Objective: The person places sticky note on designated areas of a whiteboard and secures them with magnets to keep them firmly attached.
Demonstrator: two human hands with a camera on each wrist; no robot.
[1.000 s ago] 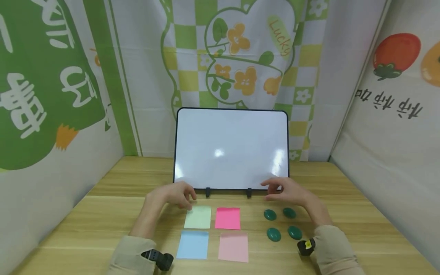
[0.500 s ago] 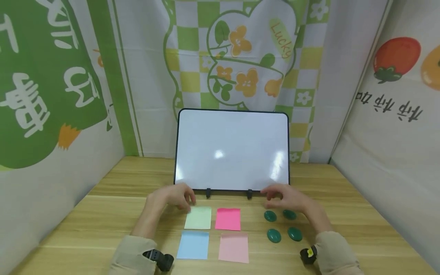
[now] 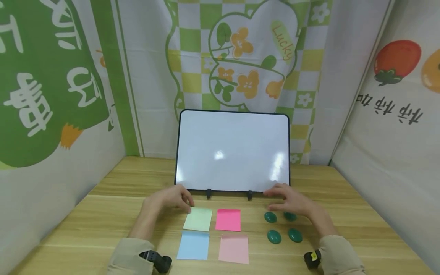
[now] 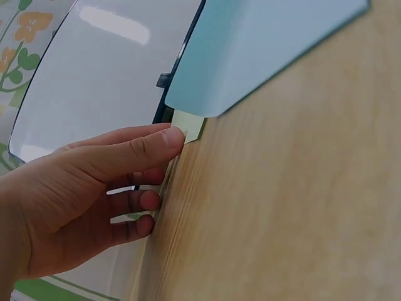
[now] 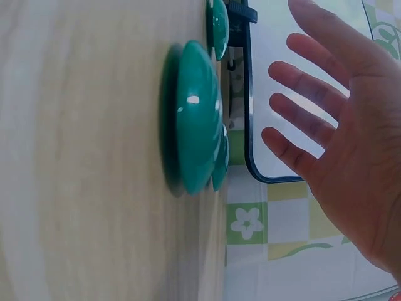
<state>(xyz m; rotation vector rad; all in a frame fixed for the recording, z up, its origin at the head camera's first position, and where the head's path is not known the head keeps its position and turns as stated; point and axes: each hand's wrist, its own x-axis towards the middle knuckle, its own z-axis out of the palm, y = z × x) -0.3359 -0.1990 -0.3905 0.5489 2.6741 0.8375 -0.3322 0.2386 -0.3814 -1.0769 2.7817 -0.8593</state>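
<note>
My left hand (image 3: 170,198) pinches the upper left corner of a pale green sticky note (image 3: 198,220). In the left wrist view, the thumb lies over that corner, and a blue sticky note (image 4: 250,50) hides most of the green one. Over the table at right hovers my right hand (image 3: 289,199), fingers spread and holding nothing. Close below it are several oval dark green magnet-like pieces (image 3: 274,236); the right wrist view shows one glossy, domed green piece (image 5: 200,119) apart from the hand.
A black-framed whiteboard (image 3: 233,152) stands on small black feet (image 3: 249,195) behind the hands. Hot pink (image 3: 228,220) and light pink (image 3: 233,249) sticky notes lie beside the green and blue ones. Printed cloth walls enclose the wooden table (image 3: 103,229).
The left hand has taken the green note's corner, and the note has shifted slightly. The right hand's fingers have opened from a near-pinch. The head view has tilted slightly.
</note>
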